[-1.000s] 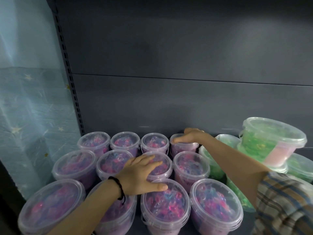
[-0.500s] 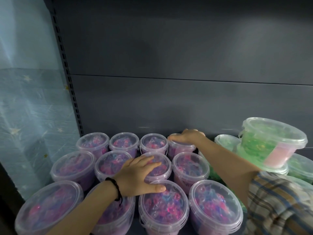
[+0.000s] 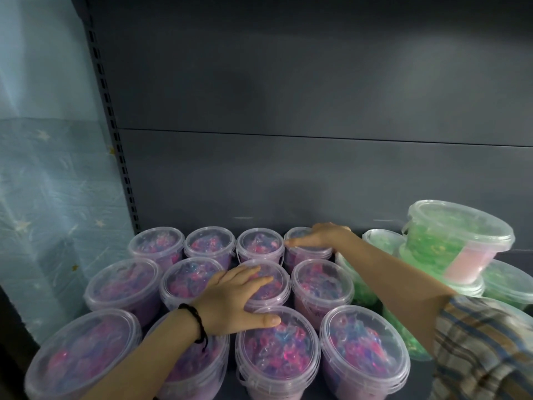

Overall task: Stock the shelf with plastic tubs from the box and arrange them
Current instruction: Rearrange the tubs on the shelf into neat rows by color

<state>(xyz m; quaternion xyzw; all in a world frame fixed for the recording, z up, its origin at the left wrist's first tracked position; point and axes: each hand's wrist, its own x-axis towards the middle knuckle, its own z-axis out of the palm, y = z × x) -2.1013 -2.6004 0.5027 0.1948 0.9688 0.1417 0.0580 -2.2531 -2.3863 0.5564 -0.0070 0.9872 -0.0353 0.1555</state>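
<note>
Fingers (image 3: pixel 248 275) of my left hand (image 3: pixel 230 301) lay straight and a little apart, pressed flat on the clear lid of a round plastic tub with pink-and-purple filling (image 3: pixel 278 290), third along in the middle row. The thumb reached sideways onto the far edge of the lid of the front-row purple tub (image 3: pixel 277 350) just in front of it. A black cord bracelet (image 3: pixel 199 324) sat round that wrist.

My right hand (image 3: pixel 324 236) rested palm down on the lid of the back-row purple tub (image 3: pixel 305 251), fourth and last of its row, close against the back wall of the dark grey metal shelf (image 3: pixel 288 174). Its thumb lay straight along the near side of the lid; the other fingers ran over the far side, and I could not tell whether they curled round the rim or merely lay on it. A plaid sleeve (image 3: pixel 484 350) covered that upper arm.

The purple tubs (image 3: pixel 124 284) stood upright on the shelf in three rows of four, sides touching or nearly so. To their right, under and beyond my right forearm, stood green-filled clear tubs (image 3: pixel 380 243), and on top of them one green tub with a pink label (image 3: pixel 461 243) sat tilted. At the left a slotted upright (image 3: pixel 115 145) edged the shelf, with a pale blue star-printed sheet (image 3: pixel 43 197) beside it.
</note>
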